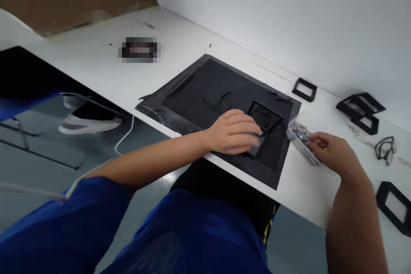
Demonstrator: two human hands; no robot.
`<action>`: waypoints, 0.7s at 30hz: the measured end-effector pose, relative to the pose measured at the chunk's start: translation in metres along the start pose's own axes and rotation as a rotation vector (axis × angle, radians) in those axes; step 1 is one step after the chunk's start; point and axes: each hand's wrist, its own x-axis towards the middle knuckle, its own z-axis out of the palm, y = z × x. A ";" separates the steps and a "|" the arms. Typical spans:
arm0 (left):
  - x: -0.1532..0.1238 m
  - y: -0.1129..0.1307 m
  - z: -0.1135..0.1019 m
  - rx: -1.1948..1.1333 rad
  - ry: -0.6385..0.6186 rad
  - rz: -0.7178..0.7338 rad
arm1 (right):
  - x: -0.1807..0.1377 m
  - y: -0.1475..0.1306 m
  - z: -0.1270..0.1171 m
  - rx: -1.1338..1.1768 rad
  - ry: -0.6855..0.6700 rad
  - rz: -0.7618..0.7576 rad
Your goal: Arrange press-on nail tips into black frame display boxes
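Observation:
My left hand (234, 132) lies palm down with fingers stretched over a dark, flat rectangular piece (256, 149) on the black mat (199, 90). A black open frame (276, 124) meets the far end of that piece, just beyond my fingers. My right hand (335, 154) reaches into a clear plastic box (303, 150) at the mat's right edge. Small shiny pieces (299, 130) of mixed colours fill the box. Thumb and fingers of the right hand are drawn together among them; whatever lies between the fingertips is too small to make out.
Black frames stand at the back, one alone (304, 90) and a group (359, 109) near the wall. Eyeglasses (385, 150) and another black frame (394, 205) lie at the right. A pixelated object (139, 50) sits far left. A white cable (124, 137) hangs beside the table's front edge.

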 end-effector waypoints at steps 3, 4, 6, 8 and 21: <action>0.009 0.007 -0.002 -0.119 -0.210 0.120 | -0.007 0.002 -0.001 -0.010 0.063 0.016; 0.015 0.011 -0.003 -0.156 -0.183 0.231 | -0.009 0.002 -0.002 -0.006 0.074 0.022; 0.028 0.019 -0.002 -0.182 0.024 0.559 | -0.012 0.002 -0.005 0.009 0.084 0.034; 0.041 0.027 0.004 -0.116 0.281 0.830 | -0.014 0.002 -0.006 0.024 0.091 0.045; 0.049 0.000 0.013 -0.160 0.333 0.534 | -0.025 -0.017 -0.013 0.717 0.318 0.095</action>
